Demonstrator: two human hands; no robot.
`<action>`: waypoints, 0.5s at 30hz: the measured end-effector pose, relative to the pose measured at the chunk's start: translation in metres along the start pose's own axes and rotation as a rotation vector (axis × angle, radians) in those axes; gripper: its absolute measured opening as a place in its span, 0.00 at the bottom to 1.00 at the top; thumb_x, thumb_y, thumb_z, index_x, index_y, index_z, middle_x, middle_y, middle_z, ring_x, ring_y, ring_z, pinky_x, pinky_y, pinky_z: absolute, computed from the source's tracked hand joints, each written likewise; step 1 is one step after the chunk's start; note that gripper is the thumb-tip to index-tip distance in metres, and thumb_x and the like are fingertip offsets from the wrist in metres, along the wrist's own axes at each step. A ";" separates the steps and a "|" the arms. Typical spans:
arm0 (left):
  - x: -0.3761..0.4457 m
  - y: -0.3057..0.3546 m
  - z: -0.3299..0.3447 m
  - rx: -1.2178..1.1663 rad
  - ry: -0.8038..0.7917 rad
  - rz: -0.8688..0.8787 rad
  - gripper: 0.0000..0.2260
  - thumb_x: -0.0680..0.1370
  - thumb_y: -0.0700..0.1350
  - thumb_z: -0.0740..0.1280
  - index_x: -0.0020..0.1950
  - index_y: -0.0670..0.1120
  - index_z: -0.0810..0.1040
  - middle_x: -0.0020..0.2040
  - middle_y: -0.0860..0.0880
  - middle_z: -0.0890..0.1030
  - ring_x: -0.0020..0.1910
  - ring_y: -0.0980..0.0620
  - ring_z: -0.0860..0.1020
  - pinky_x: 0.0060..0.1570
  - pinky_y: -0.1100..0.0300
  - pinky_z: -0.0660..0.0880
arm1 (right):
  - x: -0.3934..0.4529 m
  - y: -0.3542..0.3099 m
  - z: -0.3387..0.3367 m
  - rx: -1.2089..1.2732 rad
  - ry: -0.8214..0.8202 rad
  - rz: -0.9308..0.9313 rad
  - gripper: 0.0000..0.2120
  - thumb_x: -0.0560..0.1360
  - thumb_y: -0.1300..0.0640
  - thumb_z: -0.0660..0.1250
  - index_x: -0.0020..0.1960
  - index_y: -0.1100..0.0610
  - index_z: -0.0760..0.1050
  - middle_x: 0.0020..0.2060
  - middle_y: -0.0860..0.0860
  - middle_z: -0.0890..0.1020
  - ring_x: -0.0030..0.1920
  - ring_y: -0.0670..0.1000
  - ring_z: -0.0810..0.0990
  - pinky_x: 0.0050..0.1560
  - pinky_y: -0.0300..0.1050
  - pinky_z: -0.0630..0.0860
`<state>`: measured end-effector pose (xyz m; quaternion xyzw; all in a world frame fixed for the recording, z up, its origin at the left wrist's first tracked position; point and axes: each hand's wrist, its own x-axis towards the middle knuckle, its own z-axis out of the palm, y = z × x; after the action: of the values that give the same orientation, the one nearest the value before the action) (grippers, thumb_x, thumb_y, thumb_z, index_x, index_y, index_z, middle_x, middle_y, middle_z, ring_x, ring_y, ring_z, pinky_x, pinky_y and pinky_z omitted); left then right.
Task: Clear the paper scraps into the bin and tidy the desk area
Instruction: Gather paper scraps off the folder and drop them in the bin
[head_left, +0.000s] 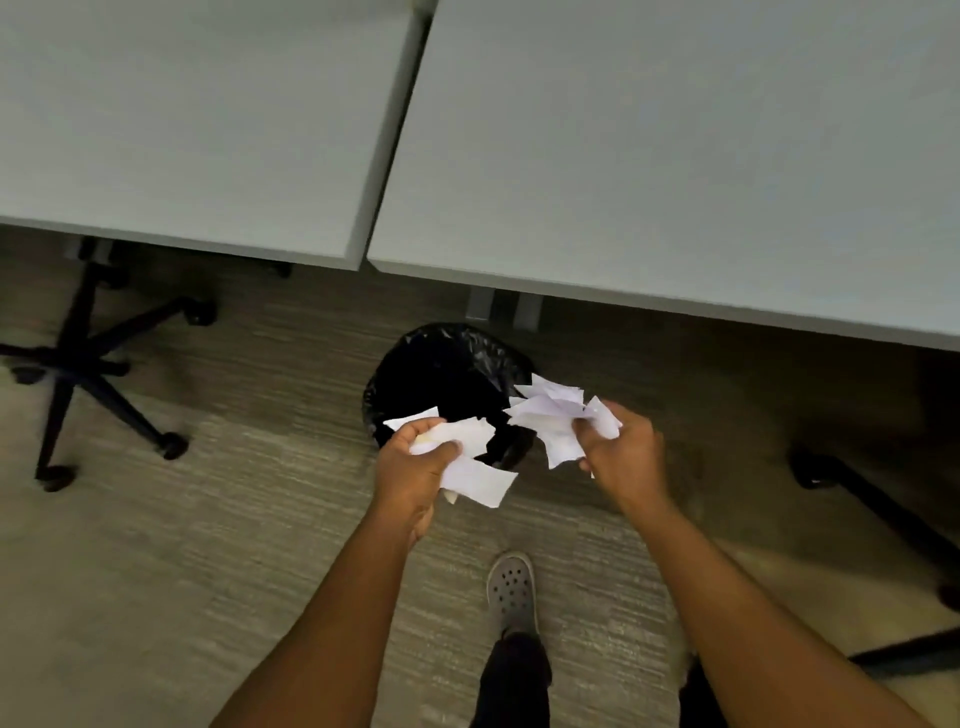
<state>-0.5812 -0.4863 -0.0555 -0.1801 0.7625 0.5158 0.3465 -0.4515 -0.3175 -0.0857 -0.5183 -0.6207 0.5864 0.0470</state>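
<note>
Both hands clutch paper scraps (550, 421) over bin (447, 364).

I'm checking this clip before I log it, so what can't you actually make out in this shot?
Head view only:
- Inside of the bin: the black liner is too dark to show any contents.
- Writing on the paper scraps: too small and blurred.
- How many scraps each bunch holds: the left hand and right hand cover part of them.
- Right chair base: cut off by the right edge.

dim, soft, wide-angle edge distortion
</note>
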 end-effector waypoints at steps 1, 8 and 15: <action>0.017 -0.002 -0.010 0.001 0.063 0.028 0.13 0.73 0.32 0.72 0.47 0.50 0.78 0.47 0.42 0.81 0.36 0.48 0.80 0.21 0.63 0.72 | 0.008 0.001 0.020 -0.041 -0.004 -0.019 0.03 0.75 0.56 0.69 0.46 0.51 0.82 0.27 0.48 0.82 0.27 0.52 0.81 0.29 0.48 0.79; 0.116 -0.036 -0.030 0.582 0.314 0.448 0.14 0.72 0.40 0.72 0.57 0.44 0.80 0.53 0.41 0.80 0.51 0.43 0.78 0.50 0.55 0.74 | 0.056 0.020 0.138 -0.396 0.085 -0.299 0.10 0.73 0.61 0.69 0.53 0.62 0.82 0.48 0.62 0.84 0.47 0.62 0.82 0.48 0.46 0.75; 0.177 -0.080 -0.030 0.977 0.093 0.545 0.25 0.78 0.42 0.65 0.74 0.44 0.65 0.71 0.35 0.64 0.67 0.36 0.68 0.63 0.47 0.69 | 0.087 0.056 0.206 -0.540 -0.347 -0.447 0.23 0.75 0.56 0.70 0.67 0.62 0.71 0.63 0.61 0.76 0.64 0.61 0.73 0.64 0.48 0.68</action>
<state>-0.6635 -0.5313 -0.2280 0.1822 0.9464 0.1648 0.2097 -0.5955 -0.4089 -0.2401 -0.2568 -0.8490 0.4564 -0.0701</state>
